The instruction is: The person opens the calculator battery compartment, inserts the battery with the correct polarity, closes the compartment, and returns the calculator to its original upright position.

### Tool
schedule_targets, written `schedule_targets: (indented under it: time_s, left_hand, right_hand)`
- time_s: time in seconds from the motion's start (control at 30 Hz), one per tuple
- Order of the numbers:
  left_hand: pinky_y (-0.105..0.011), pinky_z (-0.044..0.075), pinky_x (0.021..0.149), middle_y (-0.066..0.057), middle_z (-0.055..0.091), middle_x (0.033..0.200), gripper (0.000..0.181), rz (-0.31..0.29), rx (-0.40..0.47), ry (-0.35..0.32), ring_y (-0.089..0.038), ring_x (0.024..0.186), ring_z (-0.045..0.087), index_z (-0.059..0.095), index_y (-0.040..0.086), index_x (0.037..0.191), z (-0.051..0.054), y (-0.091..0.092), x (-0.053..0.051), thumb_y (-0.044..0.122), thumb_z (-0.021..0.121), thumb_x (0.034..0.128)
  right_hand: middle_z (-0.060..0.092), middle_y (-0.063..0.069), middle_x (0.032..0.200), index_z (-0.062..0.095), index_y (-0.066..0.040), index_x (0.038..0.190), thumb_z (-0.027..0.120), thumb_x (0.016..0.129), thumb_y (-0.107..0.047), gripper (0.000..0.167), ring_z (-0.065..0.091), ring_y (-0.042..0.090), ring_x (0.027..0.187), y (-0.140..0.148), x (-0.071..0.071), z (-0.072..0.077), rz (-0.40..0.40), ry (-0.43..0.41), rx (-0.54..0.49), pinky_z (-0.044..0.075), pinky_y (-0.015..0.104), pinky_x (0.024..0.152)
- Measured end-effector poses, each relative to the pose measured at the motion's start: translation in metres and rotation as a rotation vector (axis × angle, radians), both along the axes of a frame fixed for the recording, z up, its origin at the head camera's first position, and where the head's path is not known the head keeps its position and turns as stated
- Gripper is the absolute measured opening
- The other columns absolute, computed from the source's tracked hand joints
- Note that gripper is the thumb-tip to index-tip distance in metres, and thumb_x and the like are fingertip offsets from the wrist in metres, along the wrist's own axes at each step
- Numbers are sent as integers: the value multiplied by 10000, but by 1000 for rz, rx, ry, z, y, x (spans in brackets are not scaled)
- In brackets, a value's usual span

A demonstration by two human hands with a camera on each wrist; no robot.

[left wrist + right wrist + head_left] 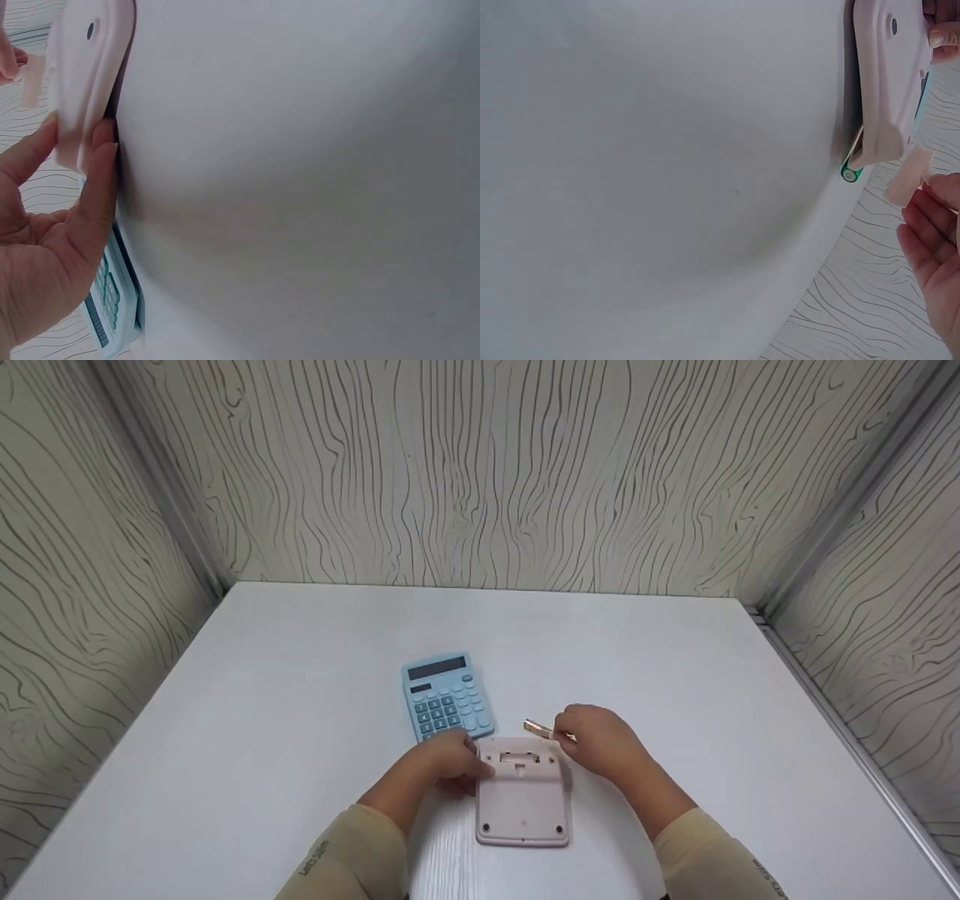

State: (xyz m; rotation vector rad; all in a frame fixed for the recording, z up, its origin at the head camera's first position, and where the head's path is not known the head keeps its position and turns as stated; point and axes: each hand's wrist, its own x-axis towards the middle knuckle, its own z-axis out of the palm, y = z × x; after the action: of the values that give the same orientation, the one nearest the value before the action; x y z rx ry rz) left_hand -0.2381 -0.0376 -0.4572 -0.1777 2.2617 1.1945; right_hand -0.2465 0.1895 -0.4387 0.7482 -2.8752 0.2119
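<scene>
A pale pink calculator (523,802) lies face down near the table's front, its battery compartment (519,758) uncovered. My left hand (450,761) grips its left edge, thumb on the back and fingers at the side and underneath. In my right hand (600,739), off the calculator's upper right corner, a small pale pink battery cover (911,176) is pinched between thumb and fingers. A small battery (850,174) with a green end lies on the table by the calculator's far edge. The calculator's keys face down, hidden.
A blue calculator (448,694) lies face up just beyond my left hand, slightly turned. The white table (262,697) is bounded by wood-grain patterned panels (480,472) at the back and both sides.
</scene>
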Motion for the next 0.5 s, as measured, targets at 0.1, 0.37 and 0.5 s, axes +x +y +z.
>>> schedule_targets:
  time_s: [0.1,0.37,0.5]
  left_hand:
    - [-331,528,587,-109,644,738,282,-4,-2,-3,-232,647,642,524,64,910,1,-1,0,193,728,764]
    - [-330,524,606,-110,650,733,291,-11,7,-2,-226,653,646,521,63,931,4,-2,3,203,722,774]
    - [-321,521,599,-105,648,736,299,-11,1,-4,-218,649,643,522,68,939,4,-2,3,212,724,772]
  right_hand:
    - [512,-108,647,618,-180,693,667,801,-142,125,437,57,593,6,-2,-3,-28,-29,10,455,275,592]
    - [559,-57,667,624,-147,712,661,810,-125,107,452,89,596,20,-7,-8,-89,-102,49,456,289,592]
    - [588,-36,695,642,-143,735,662,814,-139,82,481,102,609,25,-9,-12,-134,-141,79,479,297,623]
